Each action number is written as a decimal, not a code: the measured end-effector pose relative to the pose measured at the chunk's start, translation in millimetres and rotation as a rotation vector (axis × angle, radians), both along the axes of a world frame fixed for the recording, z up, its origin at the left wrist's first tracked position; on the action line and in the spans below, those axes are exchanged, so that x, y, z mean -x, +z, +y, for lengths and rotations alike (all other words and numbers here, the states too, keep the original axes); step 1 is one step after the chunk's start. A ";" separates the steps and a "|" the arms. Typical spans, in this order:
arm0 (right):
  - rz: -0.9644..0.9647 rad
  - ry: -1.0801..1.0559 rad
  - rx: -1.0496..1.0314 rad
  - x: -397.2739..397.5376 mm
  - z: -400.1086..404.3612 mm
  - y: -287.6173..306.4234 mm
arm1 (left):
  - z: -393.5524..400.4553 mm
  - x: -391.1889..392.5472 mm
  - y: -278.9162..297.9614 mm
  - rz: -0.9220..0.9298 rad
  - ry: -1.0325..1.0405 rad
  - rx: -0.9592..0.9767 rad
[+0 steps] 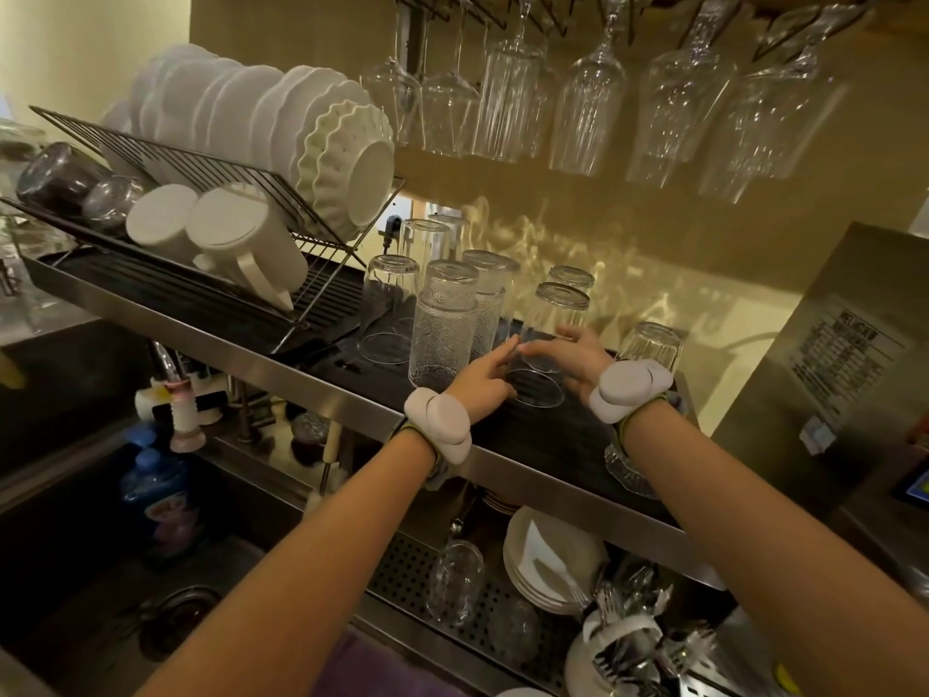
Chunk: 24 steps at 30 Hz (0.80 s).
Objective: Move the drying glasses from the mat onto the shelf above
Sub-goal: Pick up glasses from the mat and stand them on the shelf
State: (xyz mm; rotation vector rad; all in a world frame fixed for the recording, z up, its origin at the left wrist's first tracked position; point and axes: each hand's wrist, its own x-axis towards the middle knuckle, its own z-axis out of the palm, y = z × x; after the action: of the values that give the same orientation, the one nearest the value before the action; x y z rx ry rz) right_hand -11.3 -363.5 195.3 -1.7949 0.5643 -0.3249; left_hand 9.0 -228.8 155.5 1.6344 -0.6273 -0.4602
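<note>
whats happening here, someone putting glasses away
A person reaches up with both arms to the steel shelf over the sink. The left hand and right hand hold an upside-down clear glass standing on the shelf's dark mat, among other inverted glasses. One more glass sits on the perforated tray below, beside stacked plates.
</note>
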 end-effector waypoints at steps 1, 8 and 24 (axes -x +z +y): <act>-0.006 -0.004 0.000 0.1 -0.1 -0.5 | 0.5 0.4 1.0 -0.005 -0.002 0.002; 0.059 -0.002 -0.004 3.7 3.1 0.6 | 3.3 6.1 1.8 -0.045 0.021 0.015; 0.208 -0.087 0.060 42.0 47.9 -10.3 | 27.1 37.8 -1.0 -0.177 0.174 0.200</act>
State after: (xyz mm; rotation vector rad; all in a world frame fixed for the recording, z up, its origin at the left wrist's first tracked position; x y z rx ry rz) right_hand -53.4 -315.7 185.1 -1.8775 0.7875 -0.2173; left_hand -28.8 -201.8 154.5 1.5321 -0.6342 -0.1215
